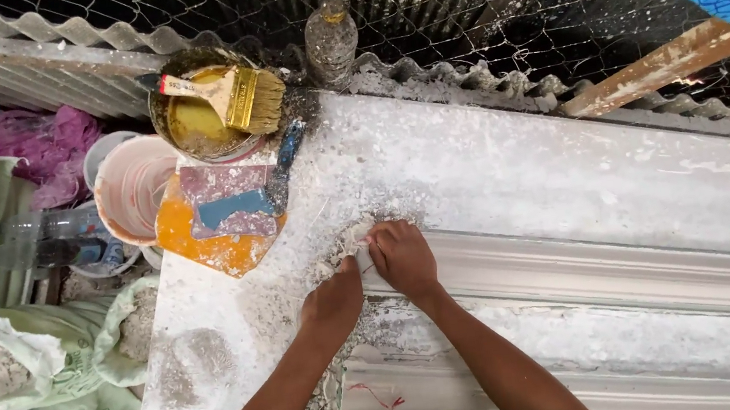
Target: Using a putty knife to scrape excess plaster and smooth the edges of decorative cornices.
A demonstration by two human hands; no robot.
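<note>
forearms: both reached up from bottom edge, converging toward the moulding end
left hand (333, 303): palm down, fingers curled shut on plaster clump (346, 241)
right hand (403, 257): knuckles up, fingertips pinched on same clump
clump: sat on white moulding (602, 267) at its left end, beside the board (214, 350)
brush (228, 96): lay across yellow tin (192, 125), well apart from hands
bottle (331, 43): upright by the mesh

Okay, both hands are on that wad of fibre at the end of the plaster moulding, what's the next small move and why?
Probably press the fibre wad flatter into the moulding's end. The left hand and right hand pinch it together there, and it looks bunched and raised above the rough, crumbly plaster around it.
</note>
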